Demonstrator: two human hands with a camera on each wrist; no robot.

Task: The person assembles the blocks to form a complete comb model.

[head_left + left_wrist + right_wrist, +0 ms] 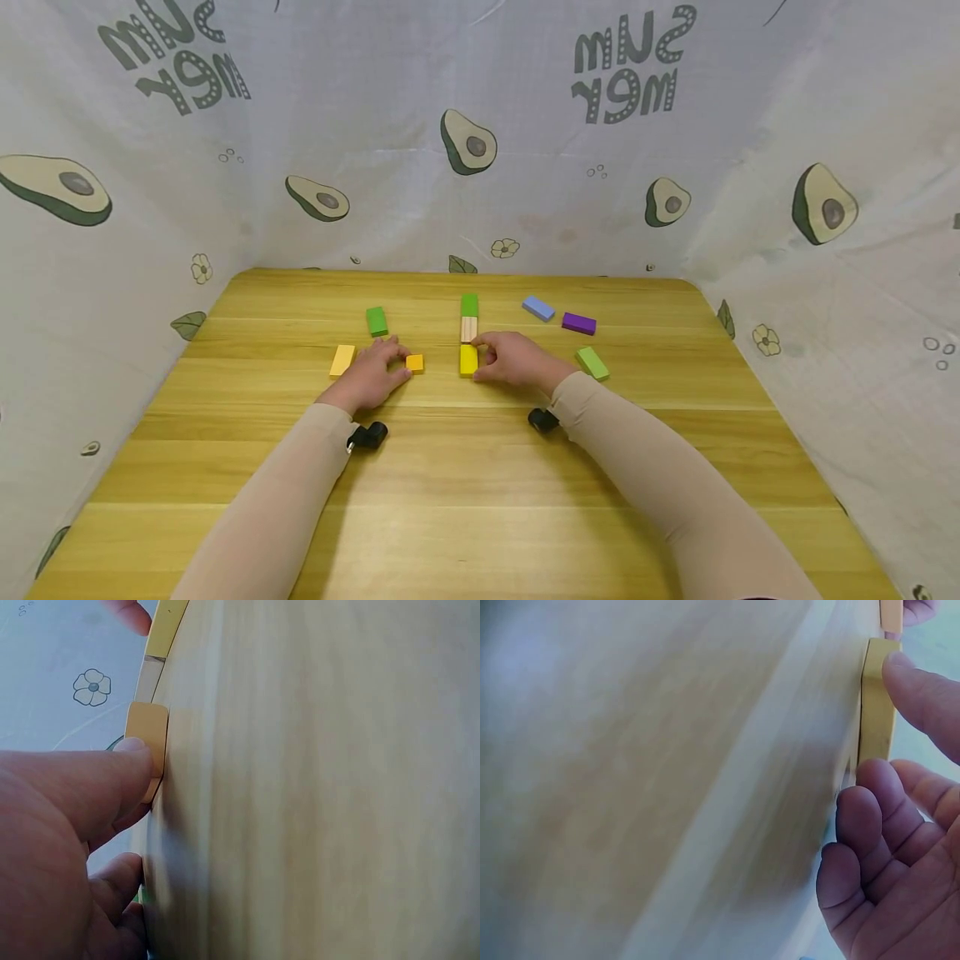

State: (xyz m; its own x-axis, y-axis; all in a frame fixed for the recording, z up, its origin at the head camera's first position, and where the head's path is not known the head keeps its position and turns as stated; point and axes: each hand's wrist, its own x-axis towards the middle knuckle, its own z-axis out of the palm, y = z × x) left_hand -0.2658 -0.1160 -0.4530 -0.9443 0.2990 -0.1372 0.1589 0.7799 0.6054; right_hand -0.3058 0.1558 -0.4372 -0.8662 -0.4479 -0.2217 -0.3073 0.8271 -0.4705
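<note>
On the table (480, 483), the yellow block (468, 363) is clamped by its ends in the right hand (517, 360), apparently so that it is held in line with the wooden block (468, 330) and green block (469, 305), while the orange block (415, 364) is pinched nearby in the left hand (372, 375).
</note>
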